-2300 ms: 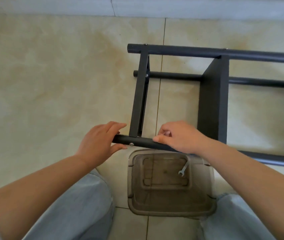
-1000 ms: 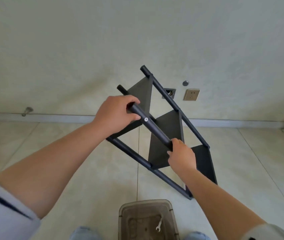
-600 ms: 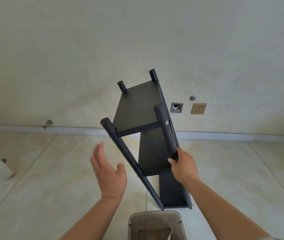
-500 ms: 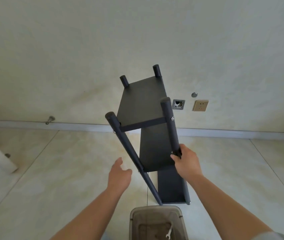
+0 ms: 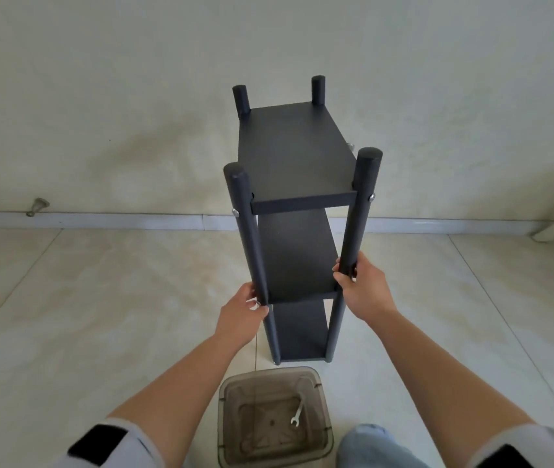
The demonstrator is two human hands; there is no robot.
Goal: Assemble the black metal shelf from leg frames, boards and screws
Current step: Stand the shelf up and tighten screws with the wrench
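Now the black shelf (image 5: 297,211) stands upright on the tiled floor (image 5: 100,315), right between the two hands and just past them. The left hand (image 5: 240,315) curls its fingers around the near left leg (image 5: 247,231), down by the middle board (image 5: 299,261). The right hand (image 5: 363,288) grips the near right leg (image 5: 358,211) a little higher up. Three boards sit level between the legs, and small silver screws (image 5: 371,197) show near the top board (image 5: 297,157).

I think the shelf is nearly done and is being set straight. To do this well, hold both legs firmly, press down gently, and rock it a little to feel if all four feet touch the floor.

Below the hands, a clear brown box (image 5: 274,420) holds a small wrench (image 5: 297,413), handy if a screw feels loose.

I can see no words or labels anywhere.
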